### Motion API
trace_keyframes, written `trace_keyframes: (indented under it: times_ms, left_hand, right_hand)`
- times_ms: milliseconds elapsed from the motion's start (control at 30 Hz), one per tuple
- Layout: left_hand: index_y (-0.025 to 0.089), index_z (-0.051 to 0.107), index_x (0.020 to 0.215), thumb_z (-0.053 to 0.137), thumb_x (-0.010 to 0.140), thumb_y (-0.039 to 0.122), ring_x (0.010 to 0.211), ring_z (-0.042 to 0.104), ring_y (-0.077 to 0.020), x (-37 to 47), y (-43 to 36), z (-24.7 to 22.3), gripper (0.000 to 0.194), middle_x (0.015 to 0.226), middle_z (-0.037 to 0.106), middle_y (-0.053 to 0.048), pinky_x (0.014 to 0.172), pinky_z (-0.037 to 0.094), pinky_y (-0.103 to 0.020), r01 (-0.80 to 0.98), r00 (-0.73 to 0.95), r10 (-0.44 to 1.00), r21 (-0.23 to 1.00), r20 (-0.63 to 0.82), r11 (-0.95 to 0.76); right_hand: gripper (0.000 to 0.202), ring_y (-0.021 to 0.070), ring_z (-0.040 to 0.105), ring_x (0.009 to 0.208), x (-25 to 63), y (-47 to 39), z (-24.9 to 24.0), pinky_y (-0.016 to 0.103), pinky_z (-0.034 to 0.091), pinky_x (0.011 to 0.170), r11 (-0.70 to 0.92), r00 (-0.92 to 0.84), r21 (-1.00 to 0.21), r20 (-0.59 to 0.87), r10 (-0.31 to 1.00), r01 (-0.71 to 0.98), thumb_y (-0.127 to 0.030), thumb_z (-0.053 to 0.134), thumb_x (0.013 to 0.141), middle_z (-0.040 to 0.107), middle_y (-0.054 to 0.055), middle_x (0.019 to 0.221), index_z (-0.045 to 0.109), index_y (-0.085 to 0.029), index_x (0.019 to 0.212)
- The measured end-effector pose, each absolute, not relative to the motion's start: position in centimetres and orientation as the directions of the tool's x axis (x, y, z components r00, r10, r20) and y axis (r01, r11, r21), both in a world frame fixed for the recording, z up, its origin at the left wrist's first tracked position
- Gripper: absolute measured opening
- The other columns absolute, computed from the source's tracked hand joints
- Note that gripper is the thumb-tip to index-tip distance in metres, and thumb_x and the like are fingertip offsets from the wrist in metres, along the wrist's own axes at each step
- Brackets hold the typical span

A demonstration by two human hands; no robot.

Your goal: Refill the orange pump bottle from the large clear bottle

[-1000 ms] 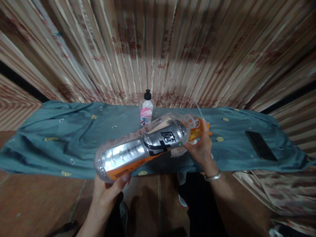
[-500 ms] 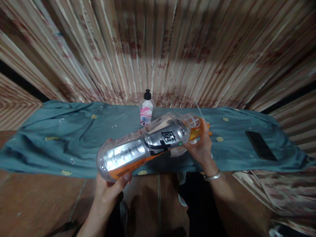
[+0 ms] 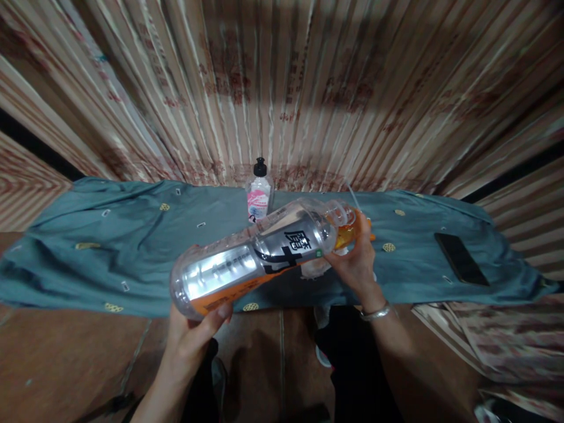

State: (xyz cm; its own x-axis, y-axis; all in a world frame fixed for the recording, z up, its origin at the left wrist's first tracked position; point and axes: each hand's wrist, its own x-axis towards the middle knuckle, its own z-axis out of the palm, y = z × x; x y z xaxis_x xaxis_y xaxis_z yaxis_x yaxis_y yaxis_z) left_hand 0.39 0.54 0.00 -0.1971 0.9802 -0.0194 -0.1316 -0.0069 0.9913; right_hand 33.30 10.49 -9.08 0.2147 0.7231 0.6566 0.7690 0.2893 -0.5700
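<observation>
My left hand (image 3: 194, 335) is wrapped round the base of a large clear plastic bottle (image 3: 259, 252) with a silver and orange label. The bottle lies tilted, its neck slightly higher and pointing right. At that neck, my right hand (image 3: 356, 261) is closed round an orange see-through object (image 3: 348, 234), whose exact kind I cannot make out. A thin pale stick or tube (image 3: 353, 195) rises beside its fingers. Under the bottle's shoulder, partly covered, shows a clear whitish object (image 3: 315, 268). Behind the bottle stands a small clear bottle (image 3: 259, 197) with a black cap and pink label.
A green patterned cloth (image 3: 132, 241) covers the narrow table. A black phone (image 3: 460, 258) lies on its right part. Pleated printed sheeting (image 3: 282, 88) stands close behind the table. My legs and feet are below the front edge.
Both hands keep their grip and the large bottle keeps nearly the same tilt. The whole view has shifted slightly, with everything a little further left.
</observation>
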Motion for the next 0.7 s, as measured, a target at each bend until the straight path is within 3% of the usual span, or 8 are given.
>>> trace_keyframes:
  times_ms: [233, 467, 700]
  left_hand:
    - [0.020, 0.082, 0.123, 0.092, 0.086, 0.057, 0.055, 0.059, -0.0224, -1.0, 1.6, -1.6, 0.053, 0.064, 0.068, -0.001, 0.051, 0.045, -0.034, -0.117, -0.092, 0.994, 0.990, 0.066, -0.077]
    - [0.020, 0.079, 0.138, 0.092, 0.087, 0.055, 0.054, 0.060, -0.0215, -1.2, 1.7, -2.0, 0.063, 0.066, 0.071, -0.001, 0.050, 0.047, -0.032, -0.120, -0.078, 0.992, 0.987, 0.096, -0.105]
    - [0.021, 0.080, 0.108, 0.091, 0.088, 0.053, 0.056, 0.059, -0.0205, -0.5, 1.7, -1.2, 0.039, 0.063, 0.068, -0.001, 0.053, 0.045, -0.032, -0.122, -0.102, 0.990, 0.987, 0.092, -0.105]
  right_hand:
    - [0.121, 0.0433, 0.067, 0.158, 33.0, 10.4, -8.9, 0.065, 0.061, 0.128, 0.280, 0.236, -0.609, 0.629, 0.741, 0.742, -0.062, 0.100, 0.080, 0.065, 0.021, 0.171, 0.039, -0.026, 0.178]
    - [0.122, 0.0435, 0.068, 0.156, 33.0, 10.4, -8.9, 0.066, 0.061, 0.128, 0.280, 0.243, -0.610, 0.633, 0.735, 0.741, -0.059, 0.101, 0.078, 0.065, 0.021, 0.170, 0.040, -0.026, 0.179]
    - [0.122, 0.0437, 0.068, 0.156, 33.1, 10.4, -8.9, 0.067, 0.060, 0.128, 0.286, 0.244, -0.606, 0.641, 0.728, 0.742, -0.059, 0.101, 0.078, 0.064, 0.021, 0.171, 0.041, -0.026, 0.179]
